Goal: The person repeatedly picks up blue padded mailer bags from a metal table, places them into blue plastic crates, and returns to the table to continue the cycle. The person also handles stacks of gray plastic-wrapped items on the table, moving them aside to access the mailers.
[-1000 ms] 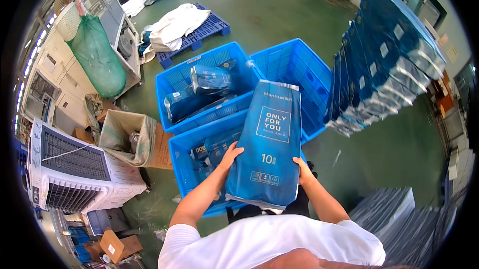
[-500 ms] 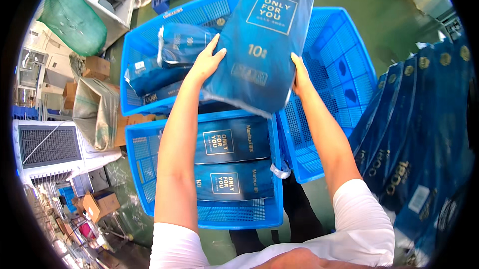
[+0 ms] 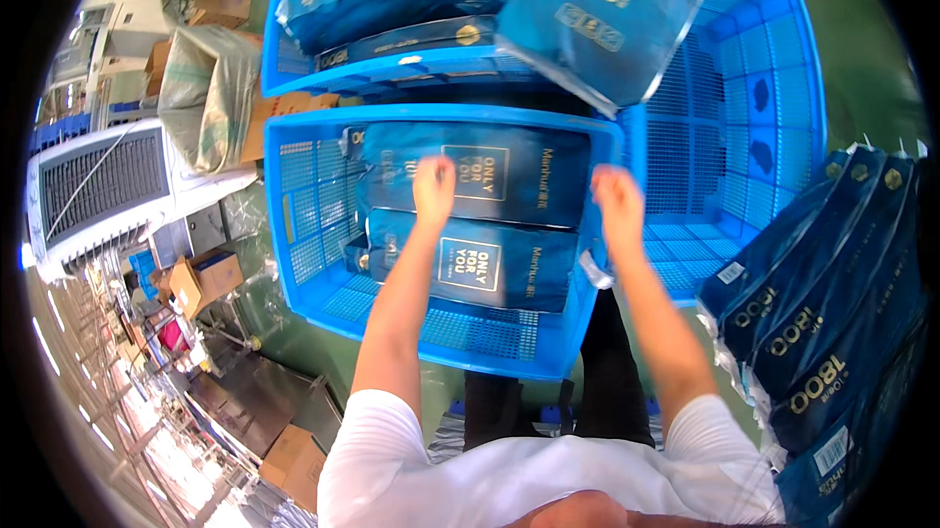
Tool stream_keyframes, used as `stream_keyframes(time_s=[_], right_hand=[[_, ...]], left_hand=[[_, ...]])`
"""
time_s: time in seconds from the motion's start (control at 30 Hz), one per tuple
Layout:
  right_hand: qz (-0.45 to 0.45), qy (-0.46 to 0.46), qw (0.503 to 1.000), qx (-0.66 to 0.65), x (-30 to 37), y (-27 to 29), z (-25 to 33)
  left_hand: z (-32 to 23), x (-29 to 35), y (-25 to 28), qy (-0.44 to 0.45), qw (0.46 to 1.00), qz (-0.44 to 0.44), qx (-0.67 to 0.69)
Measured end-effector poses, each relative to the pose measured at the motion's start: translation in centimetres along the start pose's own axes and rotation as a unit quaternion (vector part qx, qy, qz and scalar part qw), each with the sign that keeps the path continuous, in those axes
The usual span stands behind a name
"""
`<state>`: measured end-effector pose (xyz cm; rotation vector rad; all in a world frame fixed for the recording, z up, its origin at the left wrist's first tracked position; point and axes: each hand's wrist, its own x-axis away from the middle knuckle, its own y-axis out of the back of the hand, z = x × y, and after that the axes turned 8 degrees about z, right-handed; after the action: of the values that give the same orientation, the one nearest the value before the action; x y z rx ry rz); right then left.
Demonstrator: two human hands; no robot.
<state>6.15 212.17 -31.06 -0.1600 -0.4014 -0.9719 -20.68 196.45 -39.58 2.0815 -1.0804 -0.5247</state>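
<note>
Overhead, light-blue plastic packet hangs tilted above junction of far crate and right crate — neither hand touches it. Left hand and right hand both free, fingers loosely extended, gripping nothing, raised over near blue crate. Two dark-blue packets lie flat, stacked side by side in it — likely for tidy packing. More dark packets stand on edge at right. Fan unit, cardboard boxes at left.
</note>
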Motion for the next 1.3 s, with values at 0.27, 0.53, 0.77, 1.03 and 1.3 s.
stream_keyframes(time_s=[0.27,0.53,0.77,1.03,1.3], right_hand=[[0.134,-0.259,0.956,0.012,11.9,-8.8,-17.2],[0.028,-0.299,0.951,-0.077,13.5,-9.3,-19.6],[-0.049,-0.329,0.933,-0.136,10.7,-11.4,-21.7],[-0.007,-0.327,0.857,-0.399,6.6,-18.6,-21.6],[-0.055,-0.217,0.740,-0.634,4.4,-25.9,-17.9]], left_hand=[[22.3,10.0,5.7,0.285,0.956,-0.049,-0.057],[28.9,1.4,5.1,0.505,0.794,0.071,0.332],[34.0,2.7,4.5,0.437,0.698,0.204,0.530],[27.6,1.8,10.7,0.326,0.785,0.283,0.444],[10.7,9.7,17.3,0.133,0.951,0.095,0.262]])
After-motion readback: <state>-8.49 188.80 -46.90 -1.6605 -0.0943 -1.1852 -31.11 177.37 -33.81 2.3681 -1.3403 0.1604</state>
